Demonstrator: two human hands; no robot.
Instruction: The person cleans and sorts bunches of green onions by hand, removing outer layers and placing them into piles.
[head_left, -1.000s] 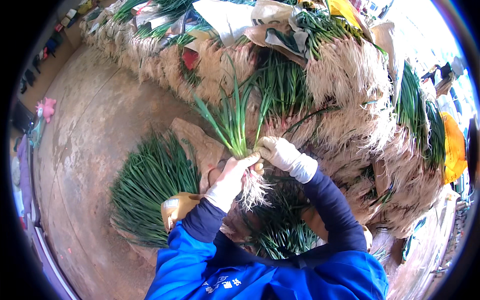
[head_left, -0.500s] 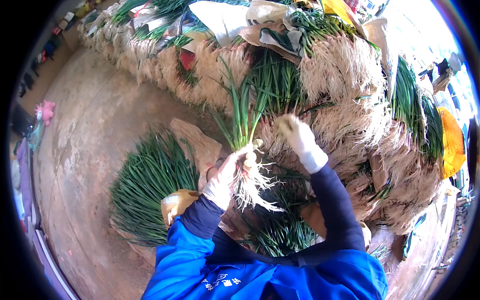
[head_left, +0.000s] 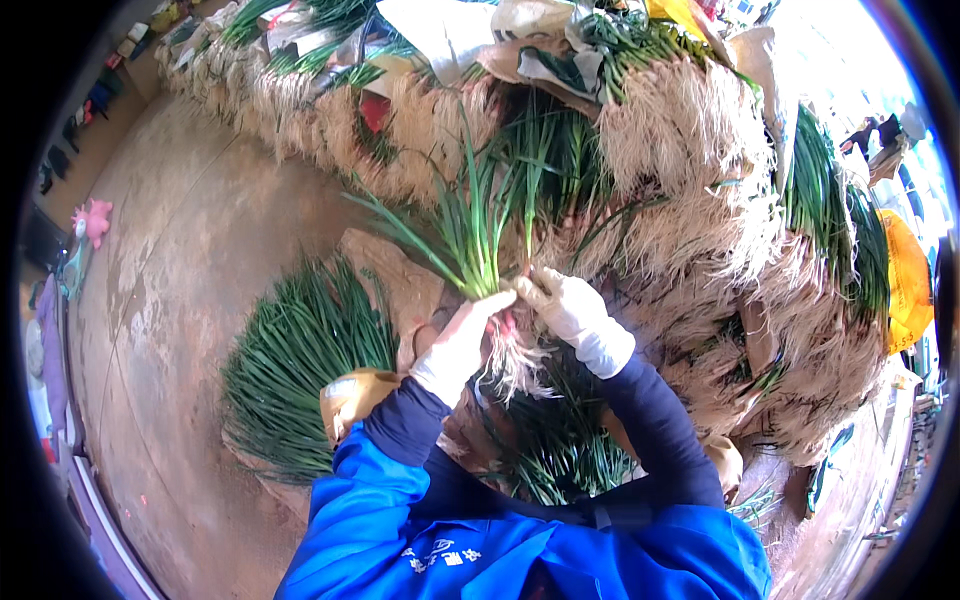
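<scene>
Both my hands wear white gloves and meet in front of me. My left hand [head_left: 463, 338] is closed round a small bunch of green garlic [head_left: 478, 245], leaves up, with pinkish bases and pale roots hanging below the fist. Beside it my right hand [head_left: 567, 312] is closed, its fingertips close to the left thumb. A single thin green garlic stalk [head_left: 529, 225] rises from the right fingertips. Whether the right fingers also touch the left hand's bunch I cannot tell.
A large heap of green garlic with tangled roots [head_left: 690, 150] spans the far side and right. A leafy pile [head_left: 300, 370] lies at the left by brown sacking [head_left: 390, 275]. More leaves [head_left: 560, 460] lie below my hands. A yellow bag [head_left: 905, 285] is far right.
My right hand has come back from the heap to the left hand, now with a stalk in its fingers. The bunch in my left hand has turned, its leaves leaning more left.
</scene>
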